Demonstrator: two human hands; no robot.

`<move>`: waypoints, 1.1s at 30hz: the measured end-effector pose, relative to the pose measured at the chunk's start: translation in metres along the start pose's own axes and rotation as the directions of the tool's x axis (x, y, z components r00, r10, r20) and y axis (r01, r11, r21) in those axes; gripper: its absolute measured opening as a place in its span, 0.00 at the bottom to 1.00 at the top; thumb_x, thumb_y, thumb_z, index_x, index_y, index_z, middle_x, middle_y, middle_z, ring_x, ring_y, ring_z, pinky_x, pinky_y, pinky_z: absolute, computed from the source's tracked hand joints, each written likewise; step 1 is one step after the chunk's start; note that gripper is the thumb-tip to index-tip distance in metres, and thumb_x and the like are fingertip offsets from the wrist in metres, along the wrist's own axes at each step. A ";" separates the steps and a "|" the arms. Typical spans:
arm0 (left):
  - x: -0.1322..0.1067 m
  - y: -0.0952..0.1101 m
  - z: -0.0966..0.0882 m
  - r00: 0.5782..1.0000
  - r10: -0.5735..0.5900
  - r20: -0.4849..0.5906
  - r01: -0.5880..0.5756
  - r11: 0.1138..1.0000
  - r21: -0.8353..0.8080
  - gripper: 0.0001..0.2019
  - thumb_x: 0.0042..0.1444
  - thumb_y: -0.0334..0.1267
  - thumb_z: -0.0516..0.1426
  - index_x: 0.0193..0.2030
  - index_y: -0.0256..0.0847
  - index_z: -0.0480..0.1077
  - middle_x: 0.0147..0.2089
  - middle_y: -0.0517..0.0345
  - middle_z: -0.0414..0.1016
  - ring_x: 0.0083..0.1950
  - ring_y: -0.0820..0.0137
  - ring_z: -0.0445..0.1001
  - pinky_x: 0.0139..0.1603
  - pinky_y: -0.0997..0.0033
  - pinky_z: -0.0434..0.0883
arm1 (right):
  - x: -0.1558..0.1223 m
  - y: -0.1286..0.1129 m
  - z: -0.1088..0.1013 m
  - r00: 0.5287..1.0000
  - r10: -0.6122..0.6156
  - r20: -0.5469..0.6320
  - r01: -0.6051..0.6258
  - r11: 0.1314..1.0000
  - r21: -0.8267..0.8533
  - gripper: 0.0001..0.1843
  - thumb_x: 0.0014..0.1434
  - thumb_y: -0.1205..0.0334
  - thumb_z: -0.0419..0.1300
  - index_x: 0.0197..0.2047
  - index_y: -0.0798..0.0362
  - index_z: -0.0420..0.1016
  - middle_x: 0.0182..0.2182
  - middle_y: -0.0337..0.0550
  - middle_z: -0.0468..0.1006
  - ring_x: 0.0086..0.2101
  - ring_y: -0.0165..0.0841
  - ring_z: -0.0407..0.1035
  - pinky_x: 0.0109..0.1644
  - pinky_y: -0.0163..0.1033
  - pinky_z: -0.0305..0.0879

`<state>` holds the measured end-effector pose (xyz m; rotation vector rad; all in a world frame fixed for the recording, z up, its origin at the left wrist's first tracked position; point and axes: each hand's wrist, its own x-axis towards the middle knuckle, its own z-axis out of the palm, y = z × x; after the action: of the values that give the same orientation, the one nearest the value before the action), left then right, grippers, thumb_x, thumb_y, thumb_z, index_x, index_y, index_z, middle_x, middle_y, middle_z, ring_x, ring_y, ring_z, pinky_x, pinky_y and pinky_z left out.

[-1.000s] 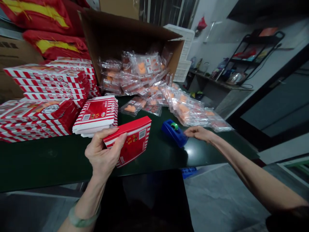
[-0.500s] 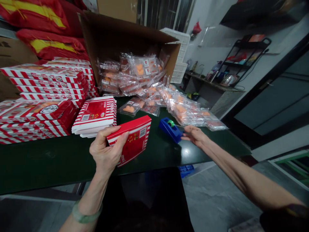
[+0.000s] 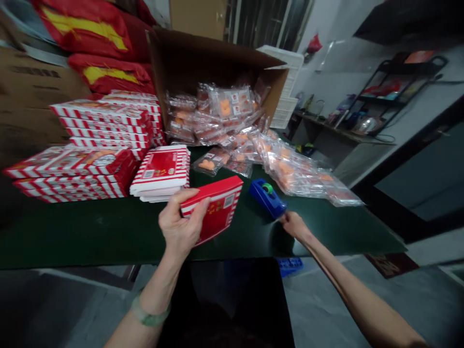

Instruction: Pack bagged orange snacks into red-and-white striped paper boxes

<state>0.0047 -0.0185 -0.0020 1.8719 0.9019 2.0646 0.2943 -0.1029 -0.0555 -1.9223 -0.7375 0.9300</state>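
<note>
My left hand (image 3: 183,220) is closed around a red and white striped carton (image 3: 217,212). Thumb on the near face and fingers behind, it holds the carton tilted above the dark green table. A blue tape dispenser (image 3: 267,199) with a green-cored roll stands to the carton's right. At the dispenser's near right end, my right hand (image 3: 293,225) has its fingers pinched together on the end of the tape. Motion blurs those fingers, and the tape itself is barely visible.
Filled striped boxes (image 3: 97,169) are stacked at the left, beside a pile of flat cartons (image 3: 161,169). Clear snack packets (image 3: 290,166) spill from a large cardboard box (image 3: 217,50) across the back of the table (image 3: 108,237). Red sacks (image 3: 112,72) rise behind.
My right hand has moved down and toward the dispenser's near end, its fingers drawing closer together. The left hand still holds the carton. The whole view has shifted.
</note>
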 end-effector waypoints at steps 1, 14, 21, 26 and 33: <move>0.000 0.001 0.000 1.000 0.004 0.016 -0.004 1.000 -0.009 0.09 0.49 0.34 0.63 0.39 0.40 0.71 0.36 0.60 0.77 0.36 0.71 0.76 0.41 0.71 0.74 | -0.014 -0.010 0.006 0.999 -0.036 0.029 0.037 0.999 -0.007 0.15 0.57 0.64 0.59 0.21 0.56 0.62 0.15 0.31 0.60 0.15 0.20 0.53 0.18 0.29 0.50; -0.020 0.029 0.004 0.976 0.194 0.094 -0.185 0.978 -0.101 0.10 0.52 0.29 0.60 0.40 0.41 0.69 0.37 0.54 0.77 0.38 0.71 0.77 0.38 0.74 0.75 | -0.124 -0.118 0.096 0.885 -0.323 0.337 0.075 0.811 0.580 0.20 0.44 0.52 0.68 0.22 0.56 0.64 0.17 0.32 0.66 0.16 0.21 0.56 0.15 0.27 0.52; -0.033 0.035 0.004 0.923 0.335 0.189 -0.322 0.942 -0.099 0.07 0.51 0.27 0.60 0.38 0.38 0.72 0.39 0.50 0.79 0.39 0.70 0.78 0.38 0.76 0.75 | -0.125 -0.119 0.085 0.872 0.079 0.484 -0.282 0.888 0.363 0.27 0.53 0.43 0.57 0.16 0.54 0.57 0.10 0.31 0.58 0.10 0.20 0.51 0.13 0.28 0.46; -0.033 0.045 -0.003 0.972 0.208 0.111 -0.185 0.965 -0.186 0.07 0.50 0.27 0.62 0.37 0.38 0.72 0.39 0.53 0.79 0.38 0.72 0.78 0.37 0.78 0.74 | -0.127 -0.095 0.103 0.887 -0.100 0.450 -0.092 0.918 0.385 0.35 0.51 0.28 0.46 0.17 0.54 0.60 0.11 0.34 0.60 0.11 0.22 0.53 0.13 0.30 0.46; 0.004 0.064 -0.035 0.975 0.207 0.074 -0.162 0.904 -0.395 0.14 0.51 0.29 0.62 0.44 0.40 0.68 0.40 0.53 0.78 0.42 0.70 0.78 0.42 0.73 0.75 | -0.106 -0.060 0.116 0.837 -0.376 0.397 0.114 0.831 0.545 0.19 0.46 0.44 0.66 0.28 0.51 0.70 0.17 0.36 0.71 0.16 0.28 0.63 0.18 0.33 0.60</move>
<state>-0.0143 -0.0772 0.0371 1.8861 0.2651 2.0255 0.1325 -0.1067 -0.0108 -1.0951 -0.9066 1.3094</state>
